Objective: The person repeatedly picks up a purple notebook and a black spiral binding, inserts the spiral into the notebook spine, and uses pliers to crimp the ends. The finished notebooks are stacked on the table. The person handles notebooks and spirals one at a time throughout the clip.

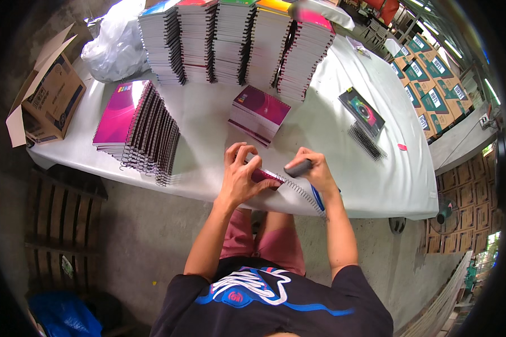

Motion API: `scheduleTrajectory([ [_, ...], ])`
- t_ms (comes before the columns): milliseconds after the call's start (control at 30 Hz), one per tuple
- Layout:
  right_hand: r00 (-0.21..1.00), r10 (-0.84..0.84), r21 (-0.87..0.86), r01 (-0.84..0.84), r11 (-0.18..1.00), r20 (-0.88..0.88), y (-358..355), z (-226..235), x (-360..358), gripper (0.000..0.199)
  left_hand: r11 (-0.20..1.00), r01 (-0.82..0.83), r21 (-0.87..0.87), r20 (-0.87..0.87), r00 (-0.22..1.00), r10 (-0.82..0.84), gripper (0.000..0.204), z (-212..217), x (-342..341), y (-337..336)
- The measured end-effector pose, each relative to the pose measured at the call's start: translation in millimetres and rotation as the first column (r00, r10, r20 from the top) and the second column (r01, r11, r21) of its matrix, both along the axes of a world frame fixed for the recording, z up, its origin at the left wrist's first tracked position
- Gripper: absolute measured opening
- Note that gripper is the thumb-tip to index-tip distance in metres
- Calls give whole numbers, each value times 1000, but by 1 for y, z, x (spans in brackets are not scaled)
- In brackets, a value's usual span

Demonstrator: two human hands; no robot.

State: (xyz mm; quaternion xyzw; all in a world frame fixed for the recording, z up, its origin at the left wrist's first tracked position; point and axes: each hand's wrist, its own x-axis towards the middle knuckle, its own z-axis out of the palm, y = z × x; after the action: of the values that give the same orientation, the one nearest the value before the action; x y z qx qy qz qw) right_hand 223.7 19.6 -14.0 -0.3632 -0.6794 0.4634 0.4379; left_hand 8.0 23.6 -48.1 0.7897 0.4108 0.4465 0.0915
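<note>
My left hand (240,175) grips a small purple notebook block (267,178) standing near the table's front edge, fingers over its far side and thumb in front. A silver spiral wire coil (301,192) runs along its edge and sticks out past it to the right. My right hand (319,173) is closed around a dark grey cylindrical tool (299,168), which sits beside the coil. Something blue and slim (316,197) shows below the right hand; whether that hand holds it too is hidden. A short stack of purple notebook blocks (260,114) stands just beyond.
Tall stacks of notebooks (222,48) line the back of the white-covered table (208,126). More spiral-bound purple notebooks (121,115) are piled at left, near an open carton (56,101) and a plastic bag (115,50). Loose coils (366,141) and a dark cover (362,111) lie right.
</note>
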Motion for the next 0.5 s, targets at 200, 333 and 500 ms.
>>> scheduleTrajectory([
  [200, 936, -170, 55, 161, 985, 307, 5, 1, -4, 35, 999, 52, -15, 20, 998, -52, 55, 0, -5, 1],
  [333, 985, -4, 104, -14, 994, 172, 0, 4, -20, 29, 997, 72, -27, 49, 996, -71, 57, 2, -5, 6],
  [500, 986, -5, 69, 17, 997, -167, 2, 0, -20, 31, 997, 28, -70, 264, 964, -8, 60, -10, -6, 6],
])
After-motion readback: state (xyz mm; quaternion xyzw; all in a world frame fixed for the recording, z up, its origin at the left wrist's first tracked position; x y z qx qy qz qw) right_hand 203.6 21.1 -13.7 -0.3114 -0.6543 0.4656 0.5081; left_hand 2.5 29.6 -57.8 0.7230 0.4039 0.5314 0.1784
